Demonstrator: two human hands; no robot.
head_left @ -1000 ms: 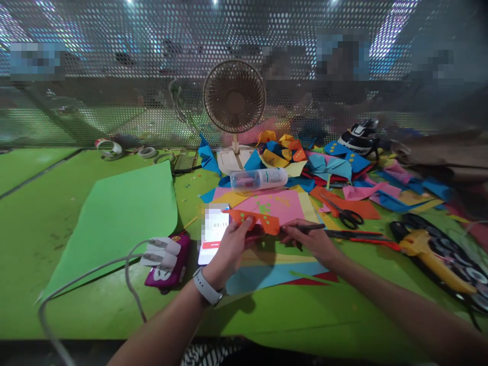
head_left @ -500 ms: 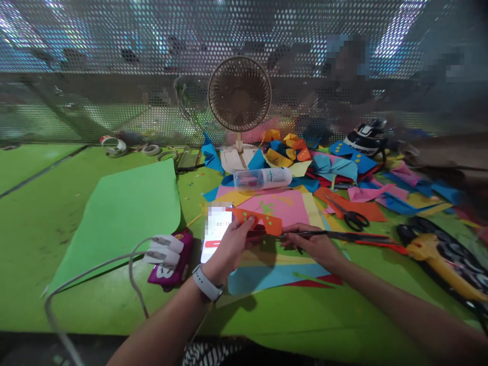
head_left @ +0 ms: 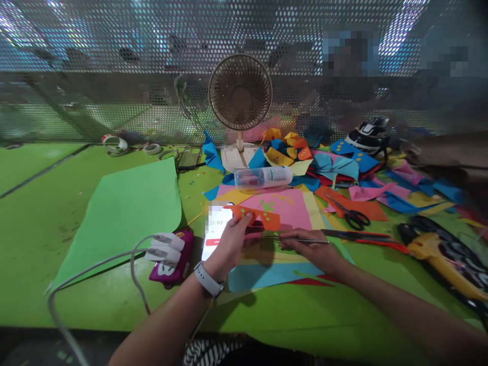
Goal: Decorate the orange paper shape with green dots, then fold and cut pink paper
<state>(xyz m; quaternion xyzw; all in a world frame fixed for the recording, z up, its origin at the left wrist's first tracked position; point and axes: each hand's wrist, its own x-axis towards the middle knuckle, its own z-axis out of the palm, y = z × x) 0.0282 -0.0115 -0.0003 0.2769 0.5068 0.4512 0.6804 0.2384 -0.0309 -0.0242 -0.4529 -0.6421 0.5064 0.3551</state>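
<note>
Orange paper [head_left: 269, 219], one piece with green marks, is pinched in the left hand [head_left: 235, 236], right of the phone [head_left: 218, 229], whose partly hidden screen reads "03:1". The right hand [head_left: 307, 247] grips one slim metal tool [head_left: 318, 241]. Left of the phone, two white plugs [head_left: 168, 244] rest on one purple pouch [head_left: 186, 254]; beyond, one bottle [head_left: 263, 177] bears an illegible label.

Far left, a bare strip of green tabletop [head_left: 36, 178] lies open; ahead, passage is blocked by the round beige fan [head_left: 240, 94] and the clear plastic bottle [head_left: 263, 177].
</note>
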